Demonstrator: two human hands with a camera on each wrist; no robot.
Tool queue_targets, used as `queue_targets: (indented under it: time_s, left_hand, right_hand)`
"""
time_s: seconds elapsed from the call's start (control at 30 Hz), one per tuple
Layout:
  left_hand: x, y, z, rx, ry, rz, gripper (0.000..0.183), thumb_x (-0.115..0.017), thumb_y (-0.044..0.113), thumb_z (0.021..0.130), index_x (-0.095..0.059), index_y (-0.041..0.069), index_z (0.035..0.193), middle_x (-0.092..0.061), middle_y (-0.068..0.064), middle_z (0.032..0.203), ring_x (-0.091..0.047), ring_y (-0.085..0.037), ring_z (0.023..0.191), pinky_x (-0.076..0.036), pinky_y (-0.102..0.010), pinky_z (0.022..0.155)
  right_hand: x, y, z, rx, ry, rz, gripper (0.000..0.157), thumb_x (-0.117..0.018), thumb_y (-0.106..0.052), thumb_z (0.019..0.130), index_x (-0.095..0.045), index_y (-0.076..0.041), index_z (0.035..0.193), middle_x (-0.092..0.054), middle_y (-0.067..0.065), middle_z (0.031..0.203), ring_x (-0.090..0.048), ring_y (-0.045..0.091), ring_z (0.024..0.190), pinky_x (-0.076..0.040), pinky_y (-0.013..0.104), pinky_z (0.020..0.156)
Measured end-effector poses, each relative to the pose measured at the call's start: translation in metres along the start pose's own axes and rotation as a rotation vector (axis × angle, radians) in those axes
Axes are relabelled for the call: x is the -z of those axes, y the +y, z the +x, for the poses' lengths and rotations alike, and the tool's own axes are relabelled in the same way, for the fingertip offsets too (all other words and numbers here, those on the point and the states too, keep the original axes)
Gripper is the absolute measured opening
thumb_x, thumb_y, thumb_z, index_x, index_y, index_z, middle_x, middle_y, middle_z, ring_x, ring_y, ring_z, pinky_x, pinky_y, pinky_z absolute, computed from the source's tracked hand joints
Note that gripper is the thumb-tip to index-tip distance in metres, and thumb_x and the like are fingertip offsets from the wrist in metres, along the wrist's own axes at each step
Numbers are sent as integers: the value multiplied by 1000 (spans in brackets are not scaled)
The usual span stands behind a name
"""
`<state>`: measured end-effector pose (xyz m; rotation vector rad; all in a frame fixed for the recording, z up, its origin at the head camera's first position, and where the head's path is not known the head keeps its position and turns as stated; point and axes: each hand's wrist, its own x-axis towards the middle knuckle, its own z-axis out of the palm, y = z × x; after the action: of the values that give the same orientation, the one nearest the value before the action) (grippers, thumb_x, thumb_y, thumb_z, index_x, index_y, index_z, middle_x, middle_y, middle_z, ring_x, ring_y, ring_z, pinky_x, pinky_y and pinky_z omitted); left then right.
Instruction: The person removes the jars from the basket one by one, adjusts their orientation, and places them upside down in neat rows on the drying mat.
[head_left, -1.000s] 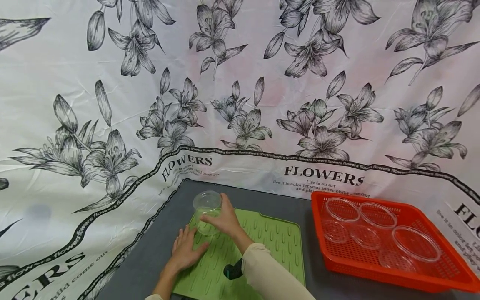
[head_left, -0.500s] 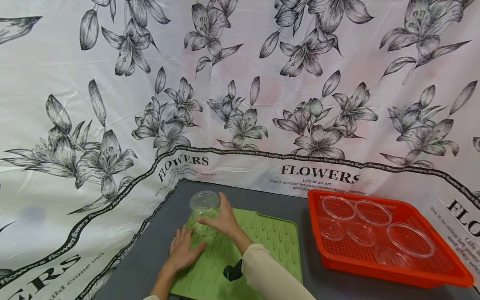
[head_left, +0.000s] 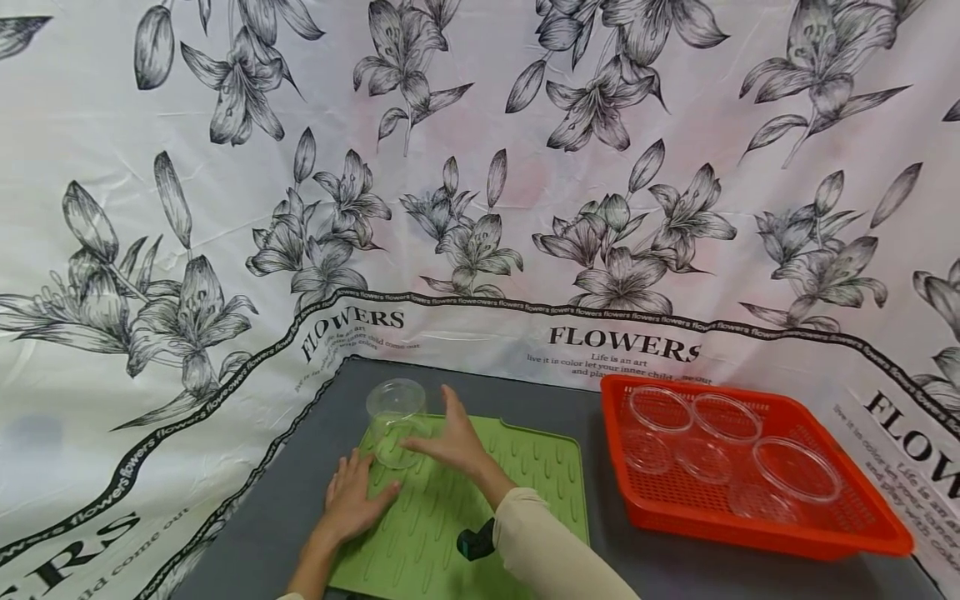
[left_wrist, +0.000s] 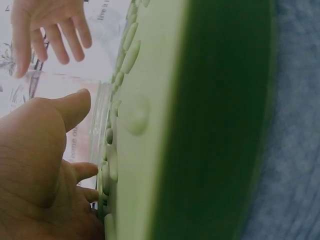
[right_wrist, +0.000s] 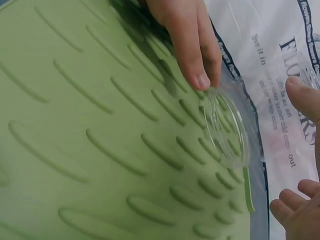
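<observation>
A clear plastic cup (head_left: 395,425) stands upright at the far left corner of a green ridged mat (head_left: 536,475). My left hand (head_left: 351,497) lies with its fingers stretched on the mat's left edge, close by the cup. In the right wrist view a fingertip of the left hand (right_wrist: 192,45) meets the cup's base (right_wrist: 227,127); whether it presses there I cannot tell. To the right of the cup my right hand (head_left: 457,443) is spread, apart from it and holding nothing. The left wrist view has the right hand (left_wrist: 52,25) beyond the cup (left_wrist: 75,132), fingers extended.
A red perforated basket (head_left: 675,518) stands right of the mat, with three clear cups (head_left: 797,468) in it. A black object (head_left: 476,542) is at the right cuff. Behind the grey table (head_left: 457,389) hangs a flower-printed cloth (head_left: 480,342).
The right hand has let go of the cup and drawn back to the right, its fingers spreading. The cup remains on the mat's corner. The head view has shifted slightly right.
</observation>
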<state>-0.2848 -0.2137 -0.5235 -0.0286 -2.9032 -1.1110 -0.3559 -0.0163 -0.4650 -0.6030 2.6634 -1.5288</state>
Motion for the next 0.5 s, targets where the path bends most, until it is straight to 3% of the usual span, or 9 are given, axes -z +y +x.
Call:
queue_targets:
  time_s: [0.5]
  left_hand:
    - [-2,0,0,-9,14,6,83,-58,46,92,-27,-6,148,-6,-34,157,2,-54,144,-4,-69,113]
  right_hand:
    - [34,19,-17,-12,-42,-10,93,-74,-39,84,-19,-12,154,-33,18,154,-36,39,140,-41,58,104]
